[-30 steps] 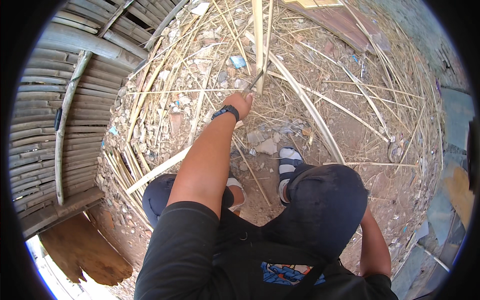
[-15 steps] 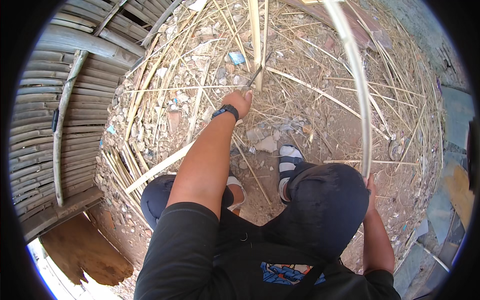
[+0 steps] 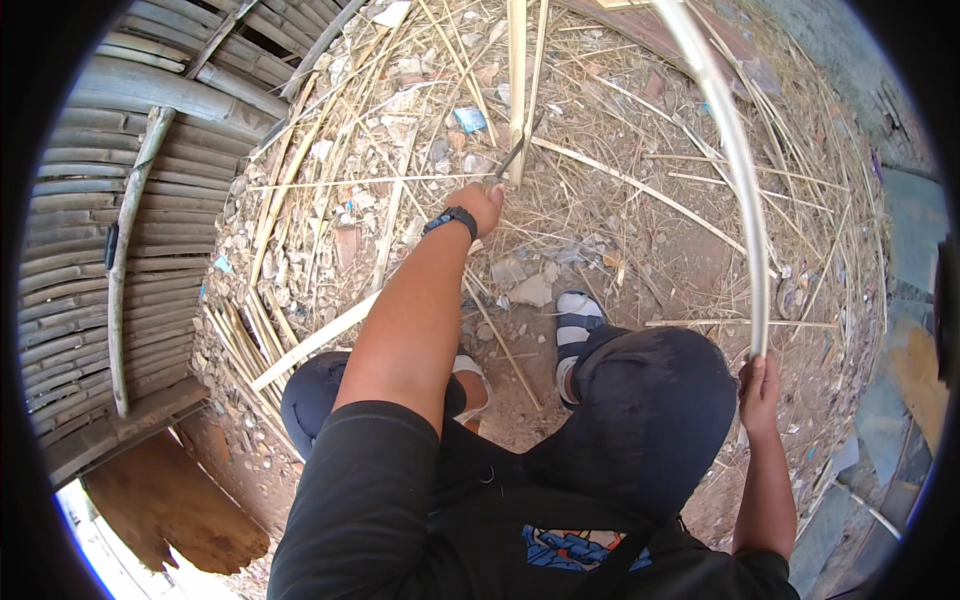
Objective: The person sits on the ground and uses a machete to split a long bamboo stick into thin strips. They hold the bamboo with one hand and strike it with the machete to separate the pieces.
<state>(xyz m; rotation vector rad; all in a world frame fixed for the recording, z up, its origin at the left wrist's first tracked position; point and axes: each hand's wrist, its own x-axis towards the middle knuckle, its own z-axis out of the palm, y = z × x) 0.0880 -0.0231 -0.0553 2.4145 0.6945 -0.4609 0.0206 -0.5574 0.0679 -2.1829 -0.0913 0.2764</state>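
Note:
Stretched far out in front, my left hand [image 3: 482, 207] is closed around a knife [image 3: 513, 157], its dark narrow blade pointing away and to the right. The blade crosses close to the lower end of a pale bamboo slat [image 3: 517, 75]; whether they touch I cannot tell. Beside my right knee, my right hand [image 3: 758, 392] grips the near end of a long bamboo strip [image 3: 748, 190]. That strip bows upward and leaves the view at the top edge. The knife's handle is hidden in my fist.
Loose bamboo strips [image 3: 640, 187] and shavings litter the stony ground. A bundle of slats [image 3: 240, 345] lies by my left knee. A bamboo-slat wall [image 3: 75, 240] stands left, with a rusty brown sheet [image 3: 175, 505] below it. Grey panels [image 3: 910, 240] lie along the right.
My right hand has moved a little to the right, away from my knee, and the long strip has swung right with it. My left hand and knife stay nearly in place.

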